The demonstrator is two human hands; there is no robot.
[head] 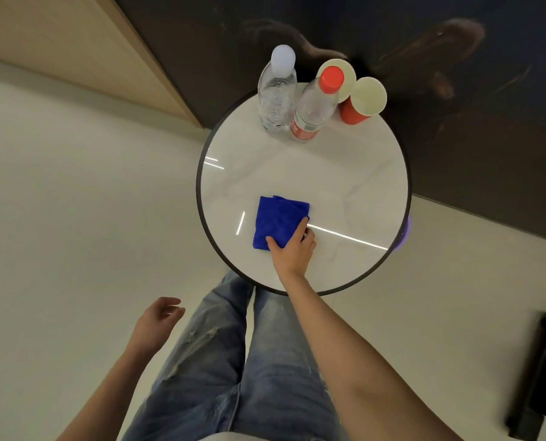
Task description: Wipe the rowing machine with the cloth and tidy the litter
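- Denim jeans [233, 361], faded blue and ripped, cover the person's legs nearest to me, standing on a pale, glossy floor [74, 218].
- Beside the left thigh the left hand [157, 319] hangs in the air, palm turned inward, fingers loosely curled and holding nothing.
- A dark, boxy object [538, 377] sits on the floor far out to the right; I cannot tell what it is.
- Stretched forward over the near rim of a round white table with a thin dark edge [329, 186], the right arm ends in the right hand [292, 249].
- That hand grips the near right corner of a folded, bright blue microfibre cloth [278, 221], thumb pressed on top of it and fingers wrapped at its right edge.
- This cloth lies flat on the near half of the tabletop, a little left of centre.
- Just past the table's right rim a small purple shape [406, 230] peeks out, too hidden to identify.
- At the far edge of the table stands a clear plastic bottle with a white cap [276, 97].
- Just to its right, touching or nearly so, is a clear plastic bottle with a red cap and red label [313, 113].
- Further right stands a red paper cup with a cream inside [360, 106], and a second cup of the same kind [344, 71] stands behind the red-capped bottle.
- Behind the table runs a dark glossy wall [424, 43], with a light wooden panel [74, 43] off to the left.
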